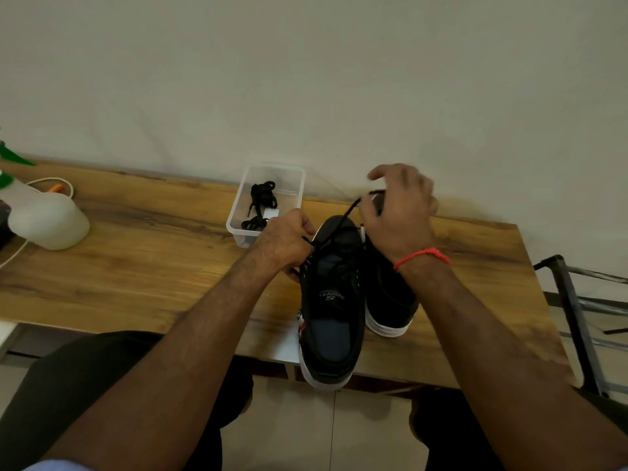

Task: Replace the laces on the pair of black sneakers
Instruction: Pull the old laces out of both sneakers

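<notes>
Nearest: front sneaker (331, 321), black w/ white sole, lies lengthwise on the bench (142, 266), heel end hanging over the near edge. Second sneaker (390, 300) sits just beside it on the right, touching, partly under the right wrist. Left hand (283, 243) holds the front sneaker's upper at the eyelets, fingers (306, 226) curled round the edge w/ the lace. Black lace (346, 215) runs taut from there up and right to the right hand (401, 205), which is raised above the shoes; its fingers pinch the lace end, forefinger lifted; red thread band (421, 256) on the wrist. Behind the left hand: clear plastic tub (299, 185) w/ bundled black laces (261, 195) inside. Far left: white spray bottle (47, 222), green trigger. Wall at back.
</notes>
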Demonstrator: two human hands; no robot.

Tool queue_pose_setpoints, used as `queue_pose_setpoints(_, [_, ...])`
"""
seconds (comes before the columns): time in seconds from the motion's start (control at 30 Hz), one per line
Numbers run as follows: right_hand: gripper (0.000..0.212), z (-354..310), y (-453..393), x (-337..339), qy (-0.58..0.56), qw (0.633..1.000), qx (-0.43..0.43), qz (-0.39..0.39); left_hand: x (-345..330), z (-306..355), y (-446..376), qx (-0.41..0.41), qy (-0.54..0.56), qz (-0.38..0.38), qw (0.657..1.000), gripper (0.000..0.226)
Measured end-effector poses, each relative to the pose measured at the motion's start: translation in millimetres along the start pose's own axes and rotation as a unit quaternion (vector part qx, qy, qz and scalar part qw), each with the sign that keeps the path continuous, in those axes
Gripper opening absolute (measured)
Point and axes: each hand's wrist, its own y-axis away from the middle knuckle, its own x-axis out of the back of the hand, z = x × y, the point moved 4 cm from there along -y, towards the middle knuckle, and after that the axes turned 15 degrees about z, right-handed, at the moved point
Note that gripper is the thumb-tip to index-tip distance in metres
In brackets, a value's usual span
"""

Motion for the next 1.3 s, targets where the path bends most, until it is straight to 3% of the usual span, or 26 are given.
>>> queue_pose_setpoints(0.07, [0.027,-14.1,21.5,-20.9,0.069,0.981,0.115,-0.139,0.4,1.0,0.6,-0.004,-0.006,-0.001,1.000,0.031])
queue_pose_setpoints(0.13, [0.032,-18.7,43.0,-41.2,0.122,0.946,0.167,-0.252,0.8,0.5,0.5,-0.005,-0.015,0.001,1.000,0.031])
queue_pose_setpoints(0.27, [0.030,-18.7,50.0,-51.2,0.173,0.935,0.167,-0.261,0.6,0.0,0.6,-0.002,-0.020,-0.005,1.000,0.032])
queue_pose_setpoints(0.33, [0.025,-16.9,37.2,-44.8,0.158,0.952,0.132,-0.226,1.0,1.1,0.7,0.000,-0.015,-0.006,1.000,0.031])
queue_pose_setpoints(0.43, [0.015,-5.5,5.5,-13.5,-0.023,0.999,-0.027,-0.011,1.1,2.4,1.4,0.002,-0.015,-0.007,1.000,0.030])
queue_pose_setpoints(0.5, [0.010,2.8,-9.5,7.4,-0.127,0.981,-0.095,0.112,0.2,2.6,1.6,0.001,-0.020,-0.010,1.000,0.031])
queue_pose_setpoints(0.57, [0.011,5.4,-14.3,14.2,-0.144,0.973,-0.118,0.133,0.4,1.9,1.9,0.003,-0.023,-0.011,1.000,0.031])
queue_pose_setpoints(0.63, [0.020,3.6,-11.5,8.5,-0.099,0.988,-0.096,0.077,0.3,2.4,2.4,0.001,-0.026,-0.013,1.000,0.031])
queue_pose_setpoints(0.7, [0.038,-5.5,1.5,-5.0,-0.019,0.999,-0.012,-0.029,1.1,3.1,2.6,0.000,-0.029,-0.012,0.999,0.031])
queue_pose_setpoints(0.8, [0.051,-20.4,28.2,-25.2,0.100,0.973,0.125,-0.167,1.9,3.6,2.6,-0.003,-0.036,-0.008,0.999,0.030])
queue_pose_setpoints(0.9, [0.054,-22.6,47.7,-41.0,0.165,0.937,0.147,-0.270,1.4,2.1,1.8,-0.008,-0.040,-0.007,0.999,0.029])
queue_pose_setpoints(0.97, [0.046,-20.1,49.6,-45.4,0.164,0.931,0.120,-0.302,1.1,1.2,1.0,-0.011,-0.041,-0.007,0.999,0.029])
queue_pose_setpoints(1.1, [0.033,-11.4,38.1,-42.2,0.142,0.941,0.082,-0.296,-0.3,0.7,-0.5,-0.007,-0.044,-0.017,0.999,0.032])
queue_pose_setpoints(1.23, [0.040,0.4,29.9,-34.6,0.180,0.919,0.078,-0.341,-4.8,-1.8,-3.3,-0.028,-0.074,-0.026,0.997,0.029])
queue_pose_setpoints(1.3, [0.041,4.4,26.9,-30.4,0.195,0.921,0.084,-0.327,-7.9,-3.2,-6.9,-0.049,-0.081,-0.018,0.995,0.028])
